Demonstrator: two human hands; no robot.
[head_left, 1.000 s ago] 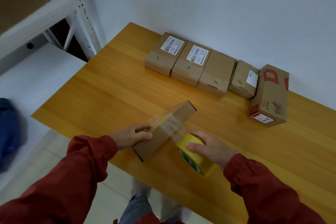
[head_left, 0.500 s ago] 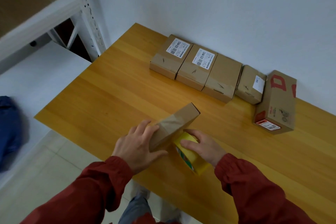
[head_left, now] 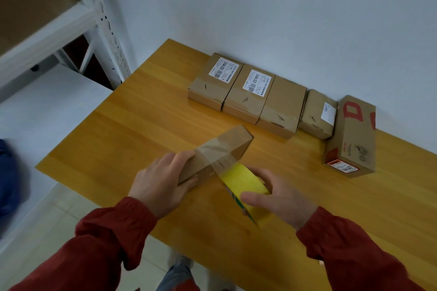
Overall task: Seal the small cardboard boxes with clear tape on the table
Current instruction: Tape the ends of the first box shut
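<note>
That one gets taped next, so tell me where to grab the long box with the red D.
Take the long box at its near, labelled end, from above, gripping across the narrow width. It lies flat, running from the wall toward you; its far end is at the wall and a small box crowds its left side there.

White metal shelf rack far L, blurry blue obj at L edge, pale wall behind.

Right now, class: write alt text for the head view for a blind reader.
A left hand grips a cardboard box on a table; the right hand holds a yellow tape roll, clear tape stretched onto the box. Five boxes line the wall.
</note>
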